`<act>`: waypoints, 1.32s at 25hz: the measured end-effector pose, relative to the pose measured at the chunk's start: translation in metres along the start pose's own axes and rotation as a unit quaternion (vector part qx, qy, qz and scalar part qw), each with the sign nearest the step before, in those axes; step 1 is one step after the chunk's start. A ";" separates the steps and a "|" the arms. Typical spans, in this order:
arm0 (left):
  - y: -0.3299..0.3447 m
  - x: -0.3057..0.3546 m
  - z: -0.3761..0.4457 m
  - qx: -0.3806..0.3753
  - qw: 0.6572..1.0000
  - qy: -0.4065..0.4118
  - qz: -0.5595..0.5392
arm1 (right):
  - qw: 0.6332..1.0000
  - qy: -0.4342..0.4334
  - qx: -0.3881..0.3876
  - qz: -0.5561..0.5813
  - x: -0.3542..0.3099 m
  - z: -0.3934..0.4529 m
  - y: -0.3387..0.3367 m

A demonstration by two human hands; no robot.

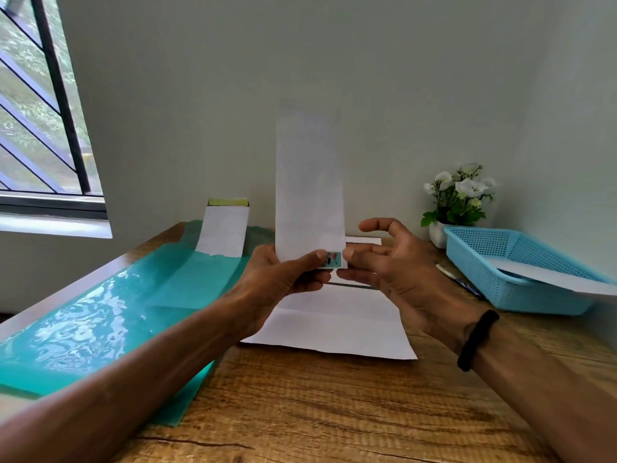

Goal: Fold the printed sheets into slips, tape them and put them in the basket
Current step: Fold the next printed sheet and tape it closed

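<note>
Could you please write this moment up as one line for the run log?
left hand: pinches folded slip upright | right hand: presses patterned tape at slip's lower edge | basket: holds one sheet

A potted white-flowered plant stands beside the barred window wall.
</note>
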State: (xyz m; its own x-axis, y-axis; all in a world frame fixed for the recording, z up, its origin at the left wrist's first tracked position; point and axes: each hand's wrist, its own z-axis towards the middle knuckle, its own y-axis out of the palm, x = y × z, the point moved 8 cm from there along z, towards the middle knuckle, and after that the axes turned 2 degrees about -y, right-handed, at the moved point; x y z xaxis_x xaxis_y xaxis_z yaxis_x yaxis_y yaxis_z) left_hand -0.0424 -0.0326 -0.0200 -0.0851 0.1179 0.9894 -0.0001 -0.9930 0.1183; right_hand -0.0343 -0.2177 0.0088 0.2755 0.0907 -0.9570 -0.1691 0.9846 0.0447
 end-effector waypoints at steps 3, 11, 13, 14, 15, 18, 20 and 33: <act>0.001 -0.001 0.000 -0.013 1.000 0.002 0.003 | 0.997 -0.020 -0.014 -0.074 0.000 -0.001 0.002; 0.004 -0.003 0.003 -0.045 0.998 -0.021 0.028 | 0.998 0.003 -0.014 -0.069 0.008 0.003 -0.005; 0.002 -0.003 0.007 -0.067 0.996 -0.027 0.045 | 0.996 -0.008 -0.006 -0.086 0.001 0.007 -0.008; 0.000 -0.001 0.009 -0.079 0.995 -0.028 0.051 | 0.995 -0.022 0.017 -0.091 -0.009 0.011 -0.013; -0.001 0.000 0.010 -0.087 0.995 -0.030 0.048 | 0.994 -0.038 0.043 -0.089 -0.021 0.018 -0.019; -0.006 0.003 0.014 -0.088 0.995 -0.038 0.003 | 0.978 -0.103 0.095 -0.154 -0.074 0.052 -0.033; -0.010 0.008 0.015 -0.085 0.996 -0.028 0.010 | 0.941 -0.153 0.098 -0.286 -0.114 0.080 -0.035; -0.061 0.034 0.022 0.036 0.994 0.056 0.084 | 0.916 -0.079 -0.061 -0.389 -0.168 0.103 -0.038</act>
State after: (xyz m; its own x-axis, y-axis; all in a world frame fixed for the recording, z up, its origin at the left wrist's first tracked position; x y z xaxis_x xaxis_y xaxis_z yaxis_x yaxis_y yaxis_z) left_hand -0.0232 0.0318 0.0079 -0.1878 -0.0546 0.9807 0.0935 -0.9949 -0.0375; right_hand 0.0238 -0.2552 0.1971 0.4894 -0.6015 -0.6314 0.0353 0.7371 -0.6748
